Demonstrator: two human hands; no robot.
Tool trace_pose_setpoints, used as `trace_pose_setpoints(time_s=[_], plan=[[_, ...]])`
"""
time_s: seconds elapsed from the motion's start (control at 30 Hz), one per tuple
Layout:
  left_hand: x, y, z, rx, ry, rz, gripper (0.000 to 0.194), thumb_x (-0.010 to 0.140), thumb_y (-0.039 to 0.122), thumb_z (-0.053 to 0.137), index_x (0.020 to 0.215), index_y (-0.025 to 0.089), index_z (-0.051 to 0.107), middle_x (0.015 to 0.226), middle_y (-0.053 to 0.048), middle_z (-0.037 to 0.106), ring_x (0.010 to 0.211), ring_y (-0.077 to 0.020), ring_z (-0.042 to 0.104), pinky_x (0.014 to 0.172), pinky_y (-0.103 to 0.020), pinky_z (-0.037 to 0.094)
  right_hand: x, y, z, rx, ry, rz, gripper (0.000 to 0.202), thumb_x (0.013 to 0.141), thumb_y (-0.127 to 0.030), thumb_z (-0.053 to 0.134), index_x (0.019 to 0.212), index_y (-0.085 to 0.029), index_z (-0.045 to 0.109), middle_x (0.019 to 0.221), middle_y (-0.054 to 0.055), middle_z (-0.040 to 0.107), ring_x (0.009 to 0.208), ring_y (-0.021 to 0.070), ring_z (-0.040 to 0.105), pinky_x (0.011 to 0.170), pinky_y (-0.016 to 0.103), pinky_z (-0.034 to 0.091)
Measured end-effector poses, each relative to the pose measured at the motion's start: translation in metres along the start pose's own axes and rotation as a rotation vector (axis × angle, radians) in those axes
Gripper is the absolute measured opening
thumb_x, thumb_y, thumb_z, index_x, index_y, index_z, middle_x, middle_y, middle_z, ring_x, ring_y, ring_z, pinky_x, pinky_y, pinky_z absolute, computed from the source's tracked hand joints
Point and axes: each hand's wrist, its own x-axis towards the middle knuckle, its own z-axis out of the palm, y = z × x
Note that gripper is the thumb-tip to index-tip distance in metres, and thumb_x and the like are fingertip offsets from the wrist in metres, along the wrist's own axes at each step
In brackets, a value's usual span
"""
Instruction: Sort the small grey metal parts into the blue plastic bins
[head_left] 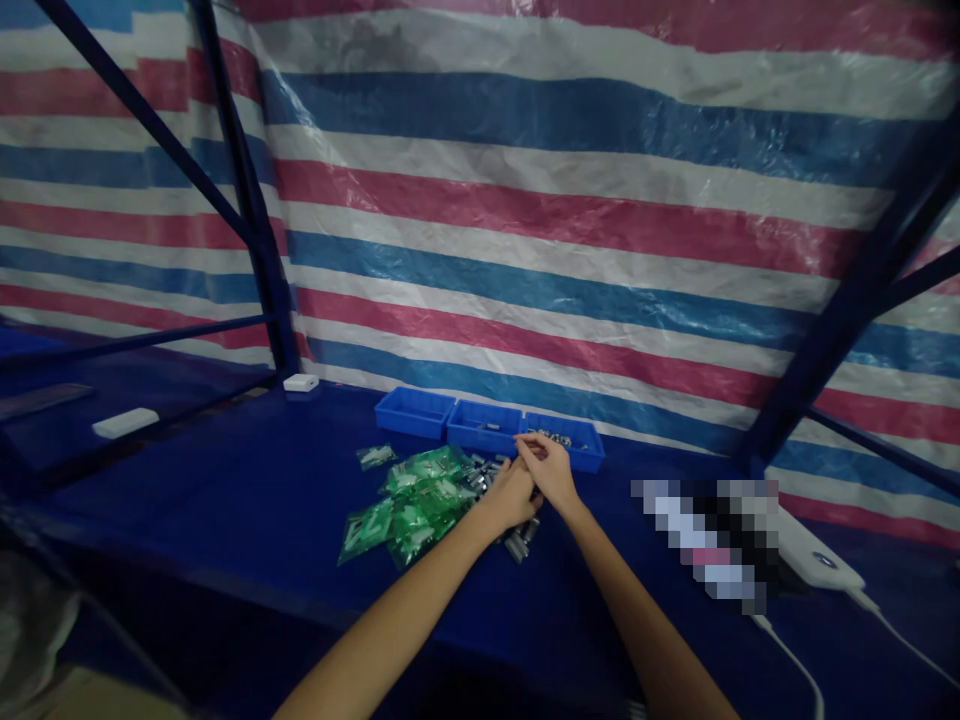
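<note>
- Head view: the left hand [510, 497] is over shiny silver metal cylinders [516, 546], fingers curled; the right hand [553, 474] pinches narrowly beside it.
- Can't tell what either grips.
- A careless left wrist could scatter cylinders among green plastic packets [427, 500].

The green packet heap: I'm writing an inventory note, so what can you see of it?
The green packet heap is made of flat, glossy packets that look like partly see-through plastic, with pale pieces showing inside, too small to identify. The packets overlap at mixed angles on the blue table, some jutting out at the near left. Its right side borders loose metal pieces. The left hand is to its right; whether that arm touches it is unclear.
</note>
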Motion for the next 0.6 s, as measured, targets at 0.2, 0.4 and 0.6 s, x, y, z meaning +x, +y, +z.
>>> trace_pose_setpoints(time_s=[0.2, 0.4, 0.6], plan=[[-0.001, 0.001, 0.003, -0.044, -0.012, -0.038, 0.057, 0.072, 0.014, 0.057, 0.127, 0.016, 0.042, 0.131, -0.016, 0.044, 0.123, -0.032, 0.038, 0.1, -0.052, 0.03, -0.006, -0.008, -0.006, -0.37, 0.012, -0.123, 0.023, 0.079, -0.032, 0.046, 0.079, -0.023, 0.068, 0.086, 0.003, 0.069, 0.08, 0.0177, 0.061, 0.075, 0.029, 0.046], [0.004, -0.001, 0.007, -0.06, -0.011, 0.013, 0.045, 0.077, 0.015, 0.056, 0.121, 0.016, 0.048, 0.124, -0.014, 0.05, 0.114, -0.0286, 0.046, 0.097, -0.044, 0.035, -0.002, -0.011, -0.016, -0.553, 0.092, -0.152, 0.03, 0.081, -0.037, 0.042, 0.084, -0.021, 0.068, 0.086, 0.004, 0.068, 0.075, 0.0168, 0.061, 0.071, 0.027, 0.044], [0.008, 0.001, 0.001, -0.091, 0.108, -0.067, 0.047, 0.077, 0.012, 0.055, 0.123, 0.018, 0.044, 0.123, -0.012, 0.046, 0.113, -0.0269, 0.045, 0.096, -0.045, 0.035, 0.0, -0.016, -0.026, -0.6, 0.158, -0.062, 0.035, 0.081, -0.045, 0.042, 0.081, -0.022, 0.068, 0.082, 0.004, 0.069, 0.071, 0.0186, 0.061, 0.065, 0.028, 0.043]])
